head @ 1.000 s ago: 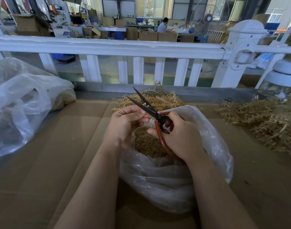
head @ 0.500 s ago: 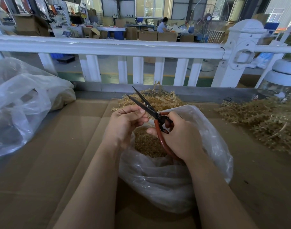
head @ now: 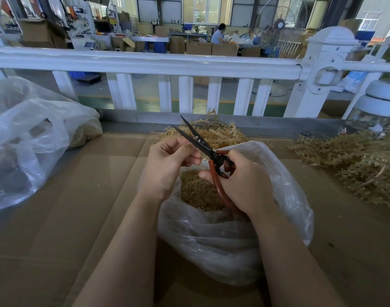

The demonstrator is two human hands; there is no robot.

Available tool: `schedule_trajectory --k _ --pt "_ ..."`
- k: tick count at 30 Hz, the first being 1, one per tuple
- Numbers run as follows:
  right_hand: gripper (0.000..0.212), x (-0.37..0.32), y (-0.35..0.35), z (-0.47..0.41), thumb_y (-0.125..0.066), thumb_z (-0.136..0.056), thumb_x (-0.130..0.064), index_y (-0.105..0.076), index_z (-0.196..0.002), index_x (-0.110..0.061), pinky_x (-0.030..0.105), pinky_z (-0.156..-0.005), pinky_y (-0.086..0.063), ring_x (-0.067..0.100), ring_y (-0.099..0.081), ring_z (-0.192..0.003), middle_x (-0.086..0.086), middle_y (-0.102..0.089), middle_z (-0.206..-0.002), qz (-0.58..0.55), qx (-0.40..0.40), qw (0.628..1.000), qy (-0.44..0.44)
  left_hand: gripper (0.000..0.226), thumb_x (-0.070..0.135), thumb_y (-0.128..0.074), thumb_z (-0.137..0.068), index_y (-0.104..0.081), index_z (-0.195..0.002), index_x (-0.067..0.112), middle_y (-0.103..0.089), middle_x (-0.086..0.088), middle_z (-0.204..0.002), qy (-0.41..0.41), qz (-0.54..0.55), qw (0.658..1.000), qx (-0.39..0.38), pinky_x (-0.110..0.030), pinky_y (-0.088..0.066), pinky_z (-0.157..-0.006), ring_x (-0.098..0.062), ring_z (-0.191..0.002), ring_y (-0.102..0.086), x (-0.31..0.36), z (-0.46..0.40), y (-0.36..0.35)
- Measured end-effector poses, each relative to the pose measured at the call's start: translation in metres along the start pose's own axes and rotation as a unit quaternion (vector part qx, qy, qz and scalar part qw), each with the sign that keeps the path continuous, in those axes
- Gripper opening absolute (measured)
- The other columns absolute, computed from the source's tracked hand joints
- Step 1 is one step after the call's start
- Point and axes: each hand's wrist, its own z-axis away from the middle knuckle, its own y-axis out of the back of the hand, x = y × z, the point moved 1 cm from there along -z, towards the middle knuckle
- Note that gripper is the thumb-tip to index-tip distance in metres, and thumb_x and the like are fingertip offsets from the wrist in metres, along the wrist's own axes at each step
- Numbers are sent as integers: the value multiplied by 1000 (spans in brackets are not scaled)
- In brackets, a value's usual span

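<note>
we're right over the clear plastic bag [head: 234, 240], both hands working just above its open mouth. our right hand [head: 242, 187] is wrapped round the rust-red handles of the scissors [head: 213, 154], fingers curled over the loops. the dark, narrow blades are parted and point up and away to the left. our left hand [head: 167, 167] has its fingers curled in, thumb against forefinger, pinching what looks like a pale stub [head: 196, 138] set between the blades; it's too small to say more. holding it there makes sense, we judge: whatever gets snipped drops straight into the bag, onto the heap of cut bits [head: 196, 191] inside.

the bag is thin, cloudy, crinkled film, slumped on flat brown cardboard [head: 78, 196]. the bits look dry, grainy and straw-coloured. uncut sprigs, wiry and bristly, lie in a near pile [head: 214, 134] just behind the bag and a bigger pile [head: 356, 165] off to the right, both handy for the next grab. a second filmy bag [head: 27, 140] sits well to the left, below the smooth white railing [head: 145, 63].
</note>
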Motion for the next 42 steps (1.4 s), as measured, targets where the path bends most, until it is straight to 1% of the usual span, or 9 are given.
schedule_trajectory --k 12,15,18,22,26,29,32,38,42 --pt "69 -3 2 1 -47 -67 -89 -60 -90 -26 16 -56 -44 0 -59 -65 -15 -60 -70 19 17 1000 7 15 -6 -55 -93 -65 -84 1 -67 -8 -66 -10 -2 1000 -4 -24 -54 -64 -16 -59 -61 0 1 -2" --pt "69 -3 2 1 -48 -69 -88 -61 -89 -24 19 -56 -47 1 -59 -64 -13 -61 -69 17 22 999 16 17 -7 -54 -93 -65 -83 1 -67 -8 -66 -11 0 1000 -5 -24 -53 -64 -16 -59 -61 0 1 -2" --pt "73 -3 2 2 -47 -69 -89 -65 -96 -23 24 -60 -53 3 -63 -67 -12 -65 -72 15 21 999 21 18 -7 -54 -93 -65 -82 2 -66 -8 -66 -13 3 1000 -5 -24 -53 -63 -16 -59 -60 0 1 -2" --pt "68 -4 3 2 -50 -70 -87 -66 -96 -26 11 -56 -44 2 -61 -66 -13 -63 -71 8 25 999 26 17 -7 -54 -93 -65 -83 1 -67 -8 -67 -20 -3 1000 -1 -24 -53 -64 -16 -60 -61 0 1 -2" --pt "61 -5 4 2 -52 -70 -86 -59 -83 -27 8 -51 -37 -3 -54 -59 -15 -58 -65 5 37 999 33 20 -5 -53 -95 -65 -82 5 -66 -1 -66 -36 -32 999 -5 -22 -52 -65 -12 -62 -60 2 2 -2" --pt "62 -5 4 2 -54 -71 -84 -65 -90 -27 6 -53 -40 -4 -55 -60 -15 -61 -67 -11 42 998 37 20 -6 -51 -95 -64 -84 4 -64 0 -68 -42 -52 998 1 -21 -51 -65 -11 -64 -59 3 3 -3" --pt "65 -6 4 1 -54 -71 -84 -69 -94 -25 4 -51 -35 -1 -57 -61 -15 -65 -70 -7 46 998 39 21 -6 -52 -95 -64 -82 5 -62 1 -67 -44 -50 998 8 -18 -47 -63 -8 -62 -56 4 3 -3" --pt "71 -4 1 0 -54 -64 -88 -69 -96 -27 16 -61 -52 0 -64 -71 -17 -68 -78 -47 23 999 -2 15 -2 -58 -93 -67 -83 5 -60 4 -64 -43 -49 997 42 -13 -40 -58 -3 -57 -49 4 2 -3" --pt "48 -4 2 -2 -68 -66 -79 -65 -90 -38 12 -63 -52 -9 -64 -84 -24 -71 -81 -166 2 984 -64 8 1 -63 -91 -69 -89 -4 -63 12 -61 -26 -42 996 78 -8 -40 -57 4 -54 -51 1 0 -1"
